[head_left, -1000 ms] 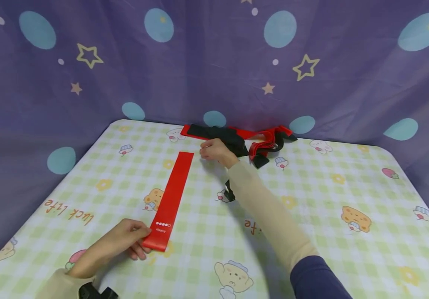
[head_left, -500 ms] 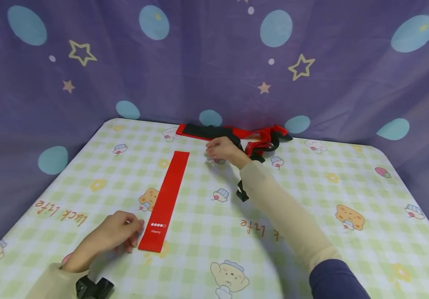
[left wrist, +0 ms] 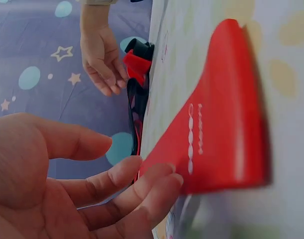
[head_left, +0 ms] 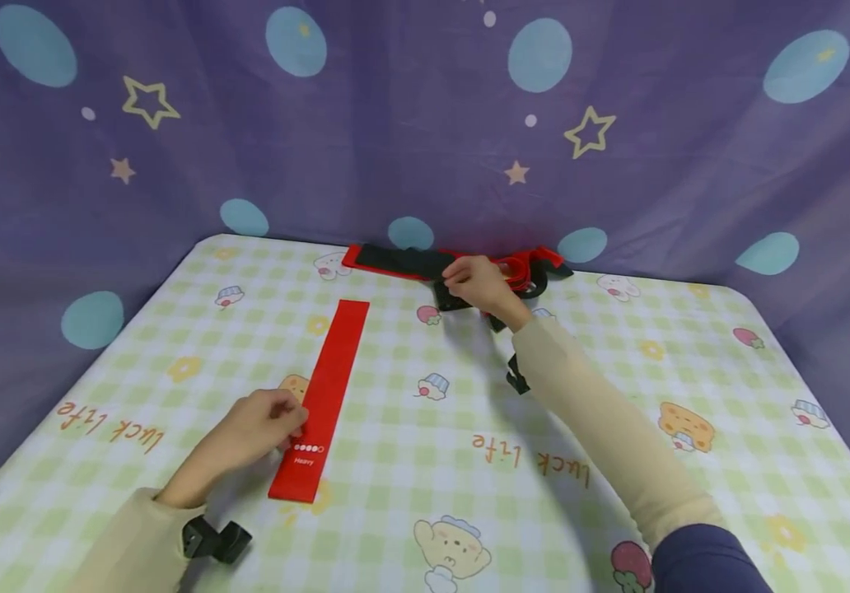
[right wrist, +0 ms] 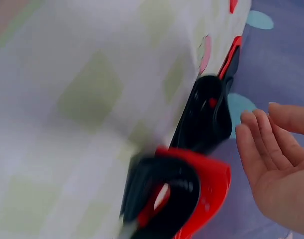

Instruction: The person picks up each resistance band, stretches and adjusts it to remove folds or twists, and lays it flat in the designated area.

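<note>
A flat red resistance band [head_left: 327, 387], printed "Heavy" near its close end, lies lengthwise on the tablecloth. Over its left edge hovers my left hand [head_left: 258, 424]; in the left wrist view its fingers [left wrist: 112, 181] are loosely bent, with the thumb apart and nothing pinched. Whether the fingertips touch the band is unclear. At the back of the table, a tangle of black and red resistance bands [head_left: 410, 262] lies by the curtain. My right hand [head_left: 483, 284] is above this pile, hiding part of it. In the right wrist view, its relaxed fingers hold nothing beside a curled black band [right wrist: 204, 114].
A green-and-white checked tablecloth [head_left: 388, 461] with cartoon prints covers the table. Behind the table hangs a purple curtain [head_left: 425, 123] with stars and blue ovals. A small black device [head_left: 216, 539] is strapped to the left wrist.
My left hand has let go of the red band's near end, drawn back, then moved forward over its edge. My right hand has moved right along the dark bands.
</note>
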The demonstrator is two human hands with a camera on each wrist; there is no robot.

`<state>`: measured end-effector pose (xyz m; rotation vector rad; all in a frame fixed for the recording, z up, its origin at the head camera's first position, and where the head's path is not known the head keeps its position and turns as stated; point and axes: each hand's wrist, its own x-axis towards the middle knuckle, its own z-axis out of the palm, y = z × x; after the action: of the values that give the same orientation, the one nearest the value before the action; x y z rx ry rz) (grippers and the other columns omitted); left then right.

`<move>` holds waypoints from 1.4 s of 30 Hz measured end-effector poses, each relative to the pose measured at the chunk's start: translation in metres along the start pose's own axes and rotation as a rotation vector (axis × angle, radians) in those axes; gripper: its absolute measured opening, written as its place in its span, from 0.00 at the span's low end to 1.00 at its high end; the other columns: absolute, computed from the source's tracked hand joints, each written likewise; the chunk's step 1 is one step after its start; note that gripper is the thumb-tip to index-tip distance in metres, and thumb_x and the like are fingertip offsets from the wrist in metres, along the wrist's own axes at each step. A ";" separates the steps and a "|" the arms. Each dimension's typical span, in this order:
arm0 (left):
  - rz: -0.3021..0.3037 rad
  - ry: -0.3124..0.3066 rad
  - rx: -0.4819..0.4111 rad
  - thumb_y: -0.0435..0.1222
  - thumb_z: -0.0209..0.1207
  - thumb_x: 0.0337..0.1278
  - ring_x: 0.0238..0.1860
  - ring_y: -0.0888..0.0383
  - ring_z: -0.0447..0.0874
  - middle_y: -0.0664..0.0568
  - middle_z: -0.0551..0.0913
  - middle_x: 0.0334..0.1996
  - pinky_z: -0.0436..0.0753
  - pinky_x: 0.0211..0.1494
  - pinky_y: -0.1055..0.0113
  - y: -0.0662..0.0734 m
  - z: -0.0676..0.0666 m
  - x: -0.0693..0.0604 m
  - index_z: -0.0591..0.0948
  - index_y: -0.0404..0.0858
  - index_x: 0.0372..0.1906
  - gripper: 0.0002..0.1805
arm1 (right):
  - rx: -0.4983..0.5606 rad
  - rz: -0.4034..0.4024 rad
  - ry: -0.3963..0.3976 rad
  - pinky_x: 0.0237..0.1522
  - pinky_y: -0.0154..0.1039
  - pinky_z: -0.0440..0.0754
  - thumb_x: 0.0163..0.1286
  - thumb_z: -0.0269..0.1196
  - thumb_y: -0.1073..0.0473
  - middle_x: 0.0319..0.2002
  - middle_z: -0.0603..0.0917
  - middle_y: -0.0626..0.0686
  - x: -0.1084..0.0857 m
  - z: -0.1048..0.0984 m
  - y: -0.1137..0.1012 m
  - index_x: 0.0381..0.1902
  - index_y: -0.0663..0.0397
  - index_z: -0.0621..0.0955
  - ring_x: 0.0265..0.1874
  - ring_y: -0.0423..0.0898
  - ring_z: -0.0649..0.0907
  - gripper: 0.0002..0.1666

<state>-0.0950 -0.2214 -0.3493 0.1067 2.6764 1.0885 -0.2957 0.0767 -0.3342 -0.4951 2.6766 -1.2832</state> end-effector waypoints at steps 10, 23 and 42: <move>0.051 -0.011 -0.017 0.35 0.52 0.63 0.25 0.56 0.78 0.48 0.80 0.26 0.77 0.28 0.66 0.020 0.004 0.021 0.78 0.33 0.36 0.09 | -0.222 -0.072 0.033 0.52 0.48 0.80 0.60 0.60 0.71 0.45 0.84 0.62 -0.012 -0.021 0.011 0.46 0.66 0.81 0.45 0.55 0.82 0.15; 0.160 0.009 -0.072 0.36 0.51 0.65 0.32 0.49 0.82 0.39 0.82 0.35 0.77 0.33 0.65 0.046 0.009 0.059 0.78 0.32 0.42 0.11 | -0.597 -0.274 -0.097 0.53 0.49 0.79 0.58 0.63 0.69 0.47 0.83 0.60 -0.028 -0.025 0.019 0.46 0.64 0.82 0.47 0.55 0.80 0.16; 0.229 0.032 -0.088 0.37 0.52 0.63 0.38 0.45 0.81 0.41 0.82 0.39 0.75 0.37 0.67 0.092 0.022 0.111 0.79 0.34 0.44 0.12 | -0.593 -0.286 0.047 0.38 0.45 0.82 0.62 0.61 0.68 0.35 0.85 0.55 -0.033 -0.031 0.033 0.34 0.59 0.83 0.32 0.50 0.82 0.05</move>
<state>-0.1988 -0.1228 -0.3225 0.3903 2.6896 1.2828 -0.2803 0.1300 -0.3410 -0.9481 3.0901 -0.5149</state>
